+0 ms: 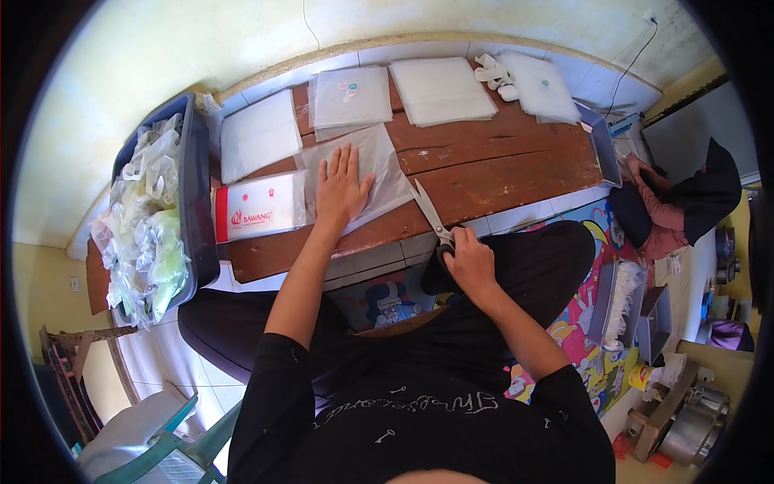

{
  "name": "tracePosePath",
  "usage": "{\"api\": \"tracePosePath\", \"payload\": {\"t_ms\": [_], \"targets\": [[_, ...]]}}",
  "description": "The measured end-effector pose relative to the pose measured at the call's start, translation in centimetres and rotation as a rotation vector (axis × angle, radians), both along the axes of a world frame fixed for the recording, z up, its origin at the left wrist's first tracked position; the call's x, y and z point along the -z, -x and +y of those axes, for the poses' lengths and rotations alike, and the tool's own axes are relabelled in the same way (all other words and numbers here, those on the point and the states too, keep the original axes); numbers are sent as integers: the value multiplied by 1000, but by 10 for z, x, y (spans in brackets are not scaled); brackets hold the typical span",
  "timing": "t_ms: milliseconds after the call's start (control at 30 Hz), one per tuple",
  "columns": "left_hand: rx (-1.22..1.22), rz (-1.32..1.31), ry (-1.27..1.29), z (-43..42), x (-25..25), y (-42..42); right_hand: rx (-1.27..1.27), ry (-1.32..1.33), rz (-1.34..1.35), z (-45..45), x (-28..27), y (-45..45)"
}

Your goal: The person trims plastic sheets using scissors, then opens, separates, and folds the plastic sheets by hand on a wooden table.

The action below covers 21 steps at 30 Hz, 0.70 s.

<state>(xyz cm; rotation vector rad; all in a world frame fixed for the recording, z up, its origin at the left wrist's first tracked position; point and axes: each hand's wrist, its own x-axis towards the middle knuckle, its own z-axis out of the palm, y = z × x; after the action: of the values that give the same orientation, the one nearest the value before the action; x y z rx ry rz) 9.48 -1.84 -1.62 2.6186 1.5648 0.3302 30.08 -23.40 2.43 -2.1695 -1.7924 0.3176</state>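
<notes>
On clear plastic (382,163) — left hand (344,187)

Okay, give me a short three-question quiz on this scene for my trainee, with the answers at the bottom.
1. Which bare hand holds the silver scissors with black handles?
2. True or false: the bare left hand is clenched in a fist.
3. At which end of the brown wooden table is the dark blue-grey plastic tub: A, left; B, right?

Key:
1. The right hand.
2. False; it lies flat on clear plastic sheeting.
3. A.
</notes>
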Motion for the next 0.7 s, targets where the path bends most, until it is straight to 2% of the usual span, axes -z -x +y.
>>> {"api": "tracePosePath", "payload": {"t_ms": [700], "targets": [[3, -8, -9, 0, 1, 0, -82, -35, -56, 23, -9, 1]]}}
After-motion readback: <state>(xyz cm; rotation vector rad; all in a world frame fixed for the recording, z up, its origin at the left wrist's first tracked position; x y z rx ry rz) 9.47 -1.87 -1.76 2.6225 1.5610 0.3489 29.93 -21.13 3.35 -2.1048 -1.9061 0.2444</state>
